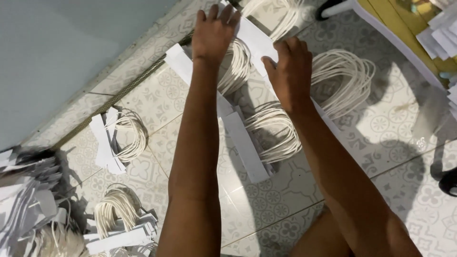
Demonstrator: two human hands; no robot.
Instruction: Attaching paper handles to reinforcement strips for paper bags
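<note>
From the head camera, both arms reach forward over a patterned tile floor (395, 138). The left hand (215, 33) lies palm down, fingers spread flat on a white paper strip (254, 40). The right hand (290, 71) rests on the near end of the same strip, its fingers curled over the edge and its thumb beside it; whether it pinches the strip I cannot tell. The strip lies across bundles of white cord loops (342, 78), touching them. More loop bundles with paper strips (116, 135) lie well apart near the wall, and a heap of cut strips (28, 209) sits at the lower left.
</note>
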